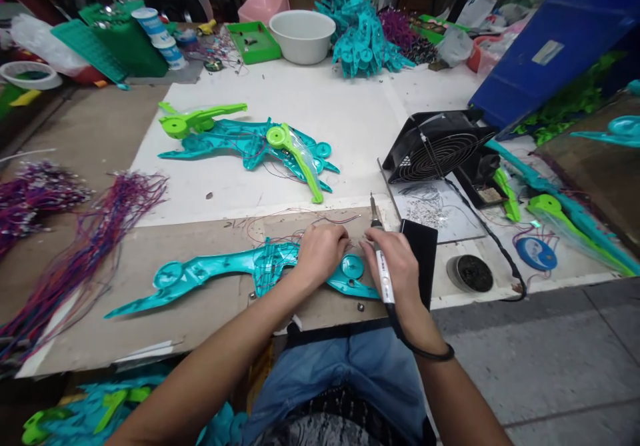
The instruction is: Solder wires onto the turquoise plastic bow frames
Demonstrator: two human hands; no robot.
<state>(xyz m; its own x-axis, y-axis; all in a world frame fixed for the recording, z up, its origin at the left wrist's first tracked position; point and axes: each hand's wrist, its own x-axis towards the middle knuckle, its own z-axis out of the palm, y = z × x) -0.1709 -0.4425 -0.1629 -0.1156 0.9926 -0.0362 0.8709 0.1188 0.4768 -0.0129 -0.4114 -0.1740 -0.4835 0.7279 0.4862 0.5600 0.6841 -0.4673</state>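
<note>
A long teal plastic shell (210, 276) lies flat on a cardboard sheet (150, 313) at the near table edge, open side up so its wiring can be reached. The person's left hand (320, 253) rests curled on the shell, pinning thin wires (300, 223). The right hand (395, 266) is closed around a white soldering iron (383, 273), tip pointing away. A black fan (435, 146) stands just beyond.

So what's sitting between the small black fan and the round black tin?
Head view: a scatter of small silvery metal bits on white paper, between fan and tin.
</note>
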